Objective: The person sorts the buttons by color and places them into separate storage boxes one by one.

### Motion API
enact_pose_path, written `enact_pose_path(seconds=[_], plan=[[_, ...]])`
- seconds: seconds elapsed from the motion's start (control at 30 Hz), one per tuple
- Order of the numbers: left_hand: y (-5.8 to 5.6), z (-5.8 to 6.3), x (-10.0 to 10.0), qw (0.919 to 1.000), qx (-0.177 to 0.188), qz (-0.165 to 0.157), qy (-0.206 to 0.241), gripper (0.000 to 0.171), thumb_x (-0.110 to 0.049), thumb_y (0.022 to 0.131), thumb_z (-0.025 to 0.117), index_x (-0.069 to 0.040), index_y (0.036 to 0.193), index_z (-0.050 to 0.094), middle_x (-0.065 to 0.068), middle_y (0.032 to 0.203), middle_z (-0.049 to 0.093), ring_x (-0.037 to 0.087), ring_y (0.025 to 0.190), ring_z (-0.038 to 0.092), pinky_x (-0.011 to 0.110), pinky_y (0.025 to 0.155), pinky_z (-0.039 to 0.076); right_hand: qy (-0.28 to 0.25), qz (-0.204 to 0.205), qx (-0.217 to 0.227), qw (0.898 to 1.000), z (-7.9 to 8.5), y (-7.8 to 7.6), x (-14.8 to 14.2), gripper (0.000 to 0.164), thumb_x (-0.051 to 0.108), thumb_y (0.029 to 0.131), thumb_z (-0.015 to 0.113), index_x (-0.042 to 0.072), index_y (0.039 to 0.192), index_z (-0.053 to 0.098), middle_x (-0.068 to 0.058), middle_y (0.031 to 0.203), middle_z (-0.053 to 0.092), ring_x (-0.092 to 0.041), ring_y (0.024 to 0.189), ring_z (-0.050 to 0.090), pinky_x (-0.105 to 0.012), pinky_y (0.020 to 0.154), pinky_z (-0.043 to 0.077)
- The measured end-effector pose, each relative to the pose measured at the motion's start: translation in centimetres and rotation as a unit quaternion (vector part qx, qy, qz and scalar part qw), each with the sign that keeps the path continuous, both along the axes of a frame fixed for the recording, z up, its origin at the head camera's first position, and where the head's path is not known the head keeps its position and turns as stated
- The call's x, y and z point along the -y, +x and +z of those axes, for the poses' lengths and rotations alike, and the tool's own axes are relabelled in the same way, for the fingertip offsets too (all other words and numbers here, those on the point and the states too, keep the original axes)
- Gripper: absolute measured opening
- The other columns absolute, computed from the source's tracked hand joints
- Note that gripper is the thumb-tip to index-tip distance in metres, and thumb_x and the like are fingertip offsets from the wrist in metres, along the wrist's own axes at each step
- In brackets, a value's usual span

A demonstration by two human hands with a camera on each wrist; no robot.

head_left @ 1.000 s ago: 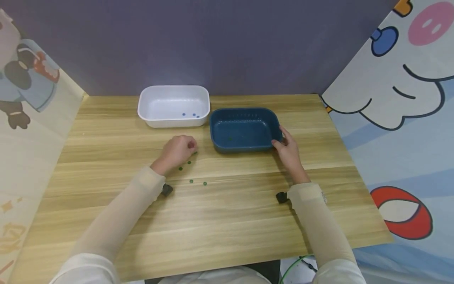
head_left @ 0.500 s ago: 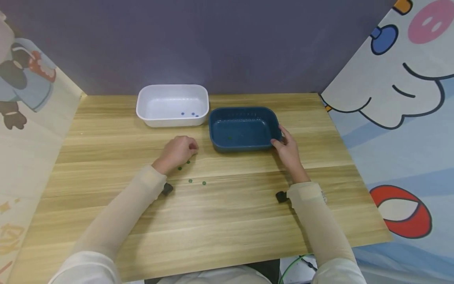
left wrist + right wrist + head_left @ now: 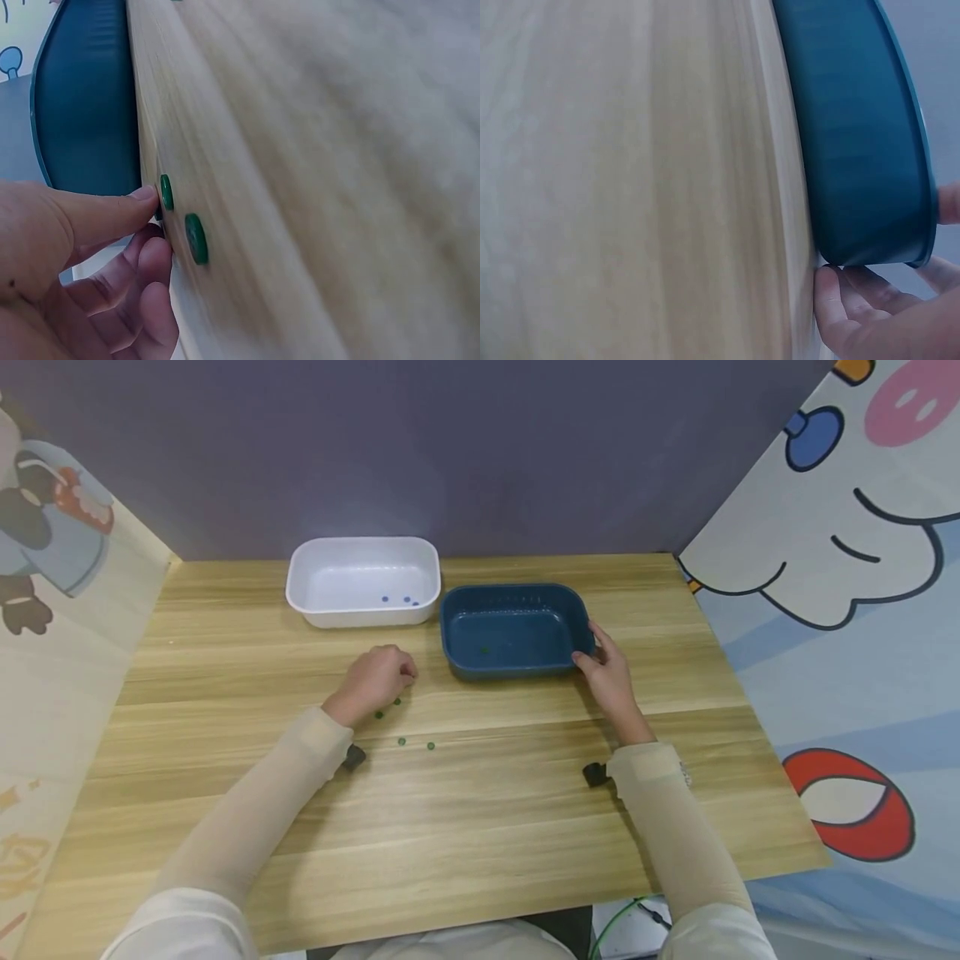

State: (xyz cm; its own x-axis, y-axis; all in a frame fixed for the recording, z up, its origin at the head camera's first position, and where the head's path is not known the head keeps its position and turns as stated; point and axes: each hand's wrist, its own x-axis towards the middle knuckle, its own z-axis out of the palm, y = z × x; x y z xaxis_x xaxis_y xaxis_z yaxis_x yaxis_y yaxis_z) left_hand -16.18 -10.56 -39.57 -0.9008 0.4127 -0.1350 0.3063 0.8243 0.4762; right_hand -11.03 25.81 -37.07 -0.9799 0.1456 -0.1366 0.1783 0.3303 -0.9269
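My left hand [image 3: 375, 678] is low over the table, left of the dark blue dish [image 3: 517, 673]. In the left wrist view, its thumb and finger pinch a green button [image 3: 158, 214], mostly hidden by the fingertips. Two more green buttons [image 3: 196, 238] lie close beside those fingertips. Nearer the person, another pair of green buttons [image 3: 431, 746] rests on the wood. My right hand [image 3: 613, 689] grips the right end of the dish, thumb over the rim and fingers along the outer wall. One small green button [image 3: 484, 651] lies inside the dish.
A white basin [image 3: 352, 620] stands at the back left, beside the dish, with several small blue buttons [image 3: 386, 599] in it. Behind the wooden table [image 3: 480, 827] rises a purple-grey wall [image 3: 480, 460]; printed panels border both sides.
The left fingertips have closed in on a green button that showed at their tips a second ago. The right hand and the dish hold their place; the view shifts slightly.
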Motion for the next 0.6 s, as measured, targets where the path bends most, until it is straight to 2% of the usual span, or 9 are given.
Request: enact_pose_path(seconds=[0.2,0.6], plan=[[-0.06,-0.08,0.16,1.0,0.004,0.001,0.004,0.01,-0.009,0.093,0.072,-0.006,0.102,0.076,0.01,0.1,0.069,0.027,0.093,0.064,0.043,0.082,0.055,-0.014,-0.003,0.002,1.0,-0.19,0.03,-0.03,0.068,0.011,0.099,0.058,0.012,0.16,0.028,-0.022,0.157,0.035,-0.034,0.13,0.052,-0.024,0.088,0.049],[-0.14,-0.12,0.26,0.9993,0.034,0.011,0.013,0.005,-0.012,0.095,0.071,-0.008,0.098,0.071,0.007,0.094,0.067,0.025,0.085,0.062,0.04,0.078,0.052,-0.012,-0.001,-0.001,1.0,-0.07,0.12,-0.04,0.068,0.011,0.099,0.058,0.012,0.16,0.028,-0.02,0.159,0.033,-0.032,0.127,0.053,-0.024,0.087,0.048]])
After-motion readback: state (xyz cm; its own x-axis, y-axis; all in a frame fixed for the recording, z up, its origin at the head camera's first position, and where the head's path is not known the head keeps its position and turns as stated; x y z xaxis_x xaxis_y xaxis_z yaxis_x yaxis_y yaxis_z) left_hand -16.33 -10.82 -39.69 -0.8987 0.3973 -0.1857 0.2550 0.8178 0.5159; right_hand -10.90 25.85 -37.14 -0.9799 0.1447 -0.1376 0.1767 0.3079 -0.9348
